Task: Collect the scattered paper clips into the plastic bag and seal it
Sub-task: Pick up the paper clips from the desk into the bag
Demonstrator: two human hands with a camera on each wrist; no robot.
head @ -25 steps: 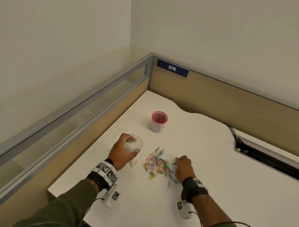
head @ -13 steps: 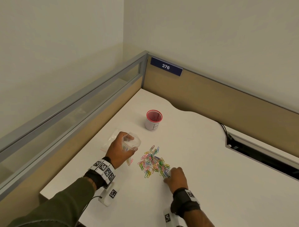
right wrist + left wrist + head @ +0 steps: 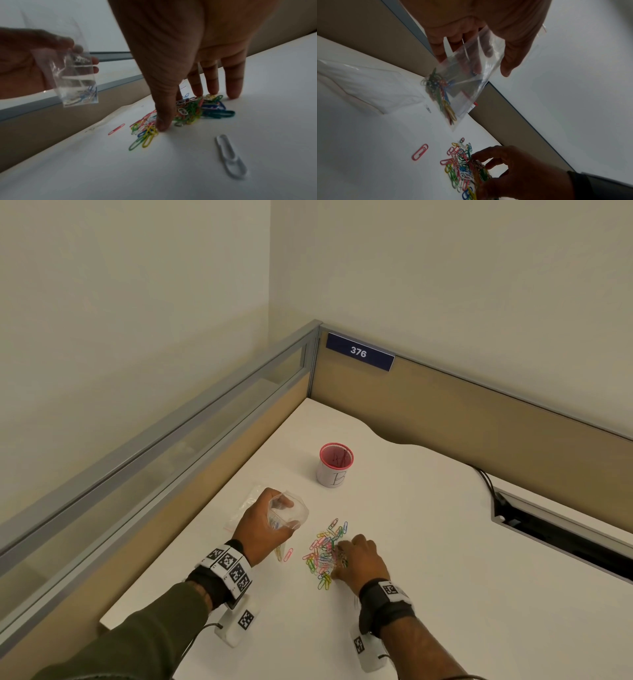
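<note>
My left hand (image 3: 284, 508) grips a small clear plastic bag (image 3: 301, 513) by its top and holds it above the white desk (image 3: 428, 559), left of the pile. In the left wrist view the bag (image 3: 464, 83) has several coloured clips in its bottom corner. A heap of coloured paper clips (image 3: 323, 553) lies on the desk. My right hand (image 3: 339, 559) sits on the heap's right side. In the right wrist view its thumb and fingertips (image 3: 212, 92) press down round a bunch of clips (image 3: 193, 109).
A red-rimmed white cup (image 3: 336, 465) marked B stands behind the heap. A second flat clear bag (image 3: 248, 505) lies under my left hand. A pink clip (image 3: 288, 554) and a white clip (image 3: 229, 155) lie apart. Partition walls enclose left and back; a cable slot (image 3: 548, 529) lies at the right.
My right hand slid from the heap's near right edge up onto the heap, and its fingers closed round clips. The left hand kept the bag up in nearly the same place.
</note>
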